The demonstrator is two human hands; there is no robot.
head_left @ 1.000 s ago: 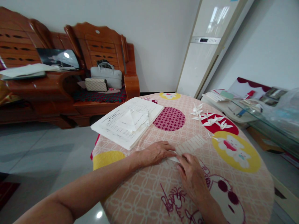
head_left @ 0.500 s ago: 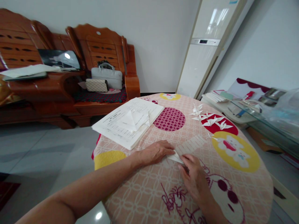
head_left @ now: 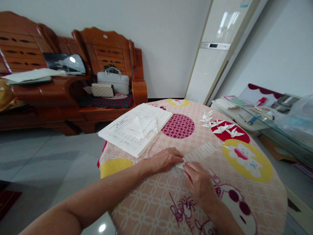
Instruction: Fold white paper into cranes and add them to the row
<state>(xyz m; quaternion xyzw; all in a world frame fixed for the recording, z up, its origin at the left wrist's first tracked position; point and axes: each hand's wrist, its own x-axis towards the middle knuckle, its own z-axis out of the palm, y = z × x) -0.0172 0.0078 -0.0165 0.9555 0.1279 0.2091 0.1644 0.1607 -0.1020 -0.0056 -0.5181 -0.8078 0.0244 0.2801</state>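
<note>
Between my two hands, on the patterned tablecloth (head_left: 146,195), lies a small folded piece of white paper (head_left: 180,165), mostly covered by fingers. My left hand (head_left: 166,160) rests on the cloth with its fingertips pressed on the paper's left side. From the right, my right hand (head_left: 197,178) pinches the paper's other edge, its fingers close to the left fingertips. Just beyond the hands is a flat printed paper strip (head_left: 200,151). Several white folded paper cranes (head_left: 222,128) sit farther back on the right of the table.
A stack of printed sheets (head_left: 117,137) with a folded white paper piece (head_left: 138,127) on top lies at the table's left. A glass-topped side table (head_left: 266,122) with clutter stands right. Behind are a wooden bench (head_left: 107,45) with bags and a tall air conditioner (head_left: 207,62).
My right hand has moved slightly left along the paper, closer to my left fingertips, so less paper shows. My left hand stays almost in place.
</note>
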